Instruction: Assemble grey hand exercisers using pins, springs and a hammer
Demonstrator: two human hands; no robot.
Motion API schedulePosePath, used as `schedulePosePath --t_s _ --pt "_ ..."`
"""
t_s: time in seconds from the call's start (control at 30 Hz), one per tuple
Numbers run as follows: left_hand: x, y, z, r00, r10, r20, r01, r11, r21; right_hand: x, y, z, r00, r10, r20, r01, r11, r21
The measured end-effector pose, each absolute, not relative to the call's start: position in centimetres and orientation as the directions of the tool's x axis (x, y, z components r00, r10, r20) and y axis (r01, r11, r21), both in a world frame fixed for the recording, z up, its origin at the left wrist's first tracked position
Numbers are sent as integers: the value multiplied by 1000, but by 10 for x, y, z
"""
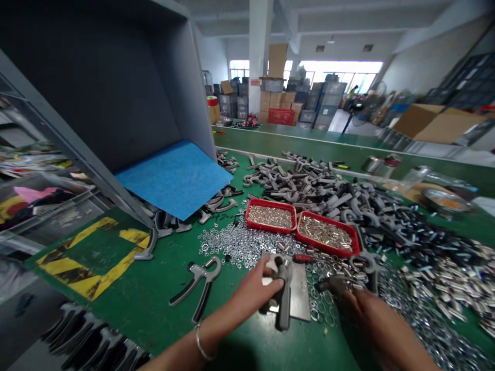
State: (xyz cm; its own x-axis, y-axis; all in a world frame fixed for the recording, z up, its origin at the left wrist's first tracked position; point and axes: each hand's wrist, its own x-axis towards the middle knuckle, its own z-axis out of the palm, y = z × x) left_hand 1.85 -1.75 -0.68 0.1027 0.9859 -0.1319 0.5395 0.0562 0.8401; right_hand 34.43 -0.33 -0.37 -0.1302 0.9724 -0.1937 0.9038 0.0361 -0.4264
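My left hand (258, 282) is closed around a grey hand-exerciser handle (285, 304), holding it upright over a flat metal plate (299, 293). My right hand (377, 319), blurred by motion, is wrapped round a hammer (335, 284); its dark head is to the right of the plate. A pair of joined grey-and-black handles (203, 278) lies on the green table left of my left hand. Beyond the plate, many small metal nuts (232, 242) are spread out. A small red-handled tool (303, 258) rests at the plate's far edge.
Two red trays (270, 230) (328, 248) hold small metal parts. Grey handles (309, 185) are heaped behind them. Springs (421, 299) and metal sleeves (456, 283) cover the right. A tilted grey bin (201, 93) with a blue sheet (178, 178) stands at left.
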Motion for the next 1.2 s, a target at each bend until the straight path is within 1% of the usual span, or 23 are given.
schedulePosePath --t_s 0.03,0.1,0.17,0.27,0.33,0.47,0.5,0.53,0.57,0.6,0.63,0.67,0.7,0.73,0.77,0.8,0.83,0.87,0.93,1.0,1.07,1.13,1.2 --pt "11 -12 -7 91 989 -115 567 43 822 346 1 -5 -155 984 -86 936 119 -333" --pt "-2 -4 -9 119 992 -42 631 -43 774 337 14 -6 -258 964 70 939 267 -216" --pt "-11 -2 -11 182 983 2 649 -121 751 314 30 -9 -377 915 142 906 397 -148" --pt "-11 -12 -12 170 984 63 672 -162 722 277 51 -17 -447 878 171 882 465 -78" --pt "-3 -21 -12 157 984 85 694 -171 699 266 61 -24 -452 877 165 880 468 -76" --pt "15 -25 -13 206 977 46 742 -187 644 272 68 -17 -452 876 165 878 470 -88" --pt "18 -23 -14 226 974 34 747 -195 635 274 66 -11 -425 888 177 883 449 -134" --pt "19 -21 -15 246 969 25 747 -206 632 273 62 -3 -381 907 182 880 416 -229" --pt "19 -19 -16 266 964 20 741 -218 635 270 58 5 -325 931 169 852 365 -375" --pt "19 -18 -17 283 959 17 732 -228 642 264 52 12 -261 956 133 782 290 -551" --pt "18 -17 -19 294 956 15 724 -233 650 256 45 17 -206 976 73 666 195 -720" --pt "17 -17 -20 300 954 12 718 -234 655 246 39 20 -173 985 5 525 96 -846" --pt "15 -17 -20 306 952 7 715 -235 658 236 34 19 -159 986 -51 403 18 -915" --pt "13 -17 -20 314 949 3 713 -238 660 229 31 17 -143 986 -82 323 -32 -946" --pt "9 -17 -18 325 946 2 711 -246 659 224 29 13 -117 989 -89 304 -49 -951" --pt "5 -15 -15 335 942 9 711 -259 653 224 30 8 -88 993 -76 350 -41 -936" --pt "-1 -11 -11 339 940 26 716 -276 641 228 33 3 -65 996 -56 454 -21 -891" --pt "-9 -3 -5 334 941 54 729 -294 618 237 37 0 -60 997 -40 588 3 -809" --pt "-24 22 8 308 943 130 779 -328 534 263 49 -2 -101 994 -48 824 56 -564" --pt "-37 60 20 307 934 181 849 -355 391 289 63 3 -129 991 -25 936 113 -332" --pt "-43 104 29 339 927 160 901 -369 229 302 76 13 -188 975 116 958 208 -198" --pt "-42 145 33 343 930 135 918 -362 161 294 91 22 -326 914 240 918 367 -151" --pt "-38 175 32 342 934 107 924 -354 143 270 108 27 -467 844 265 843 515 -154"
